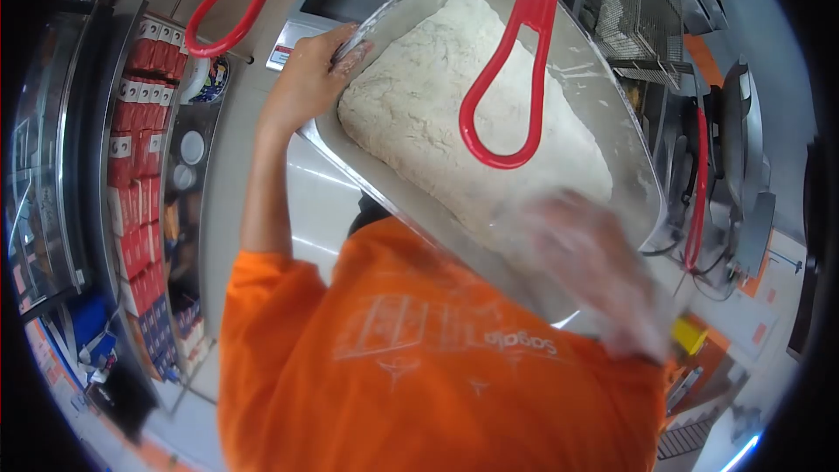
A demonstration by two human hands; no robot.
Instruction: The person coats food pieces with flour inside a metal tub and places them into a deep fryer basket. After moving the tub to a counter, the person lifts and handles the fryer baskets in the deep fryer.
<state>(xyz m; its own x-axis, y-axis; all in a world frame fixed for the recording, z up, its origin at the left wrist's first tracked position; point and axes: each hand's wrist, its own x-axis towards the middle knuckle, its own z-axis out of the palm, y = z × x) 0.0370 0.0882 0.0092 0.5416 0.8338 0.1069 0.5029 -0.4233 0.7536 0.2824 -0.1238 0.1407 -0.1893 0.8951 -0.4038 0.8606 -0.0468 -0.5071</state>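
White powder (489, 79), apparently flour, is spread in a deep metal pan (651, 197), heaped toward the far end and loosely lumped along its left side. The pan is set at a slant in front of the orange shirt (367, 411), with its near edge close to the cloth. The pan's rim is held at the left by the left hand (319, 74), its grip closed over the edge and its fingers dusted with white. The right hand (585, 253), seemingly covered by a clear plastic glove, is held low over the near right part of the powder; it is blurred, and whether anything is held in its grip cannot be told. The far part of the pan is overhung by a red looped handle (540, 22). A second red handle (232, 39) is seen at the upper left, and a third red handle (699, 192) at the right, below wire baskets (642, 13). At the left, red packs (144, 149) are stacked in rows beside the tiled floor (236, 157).
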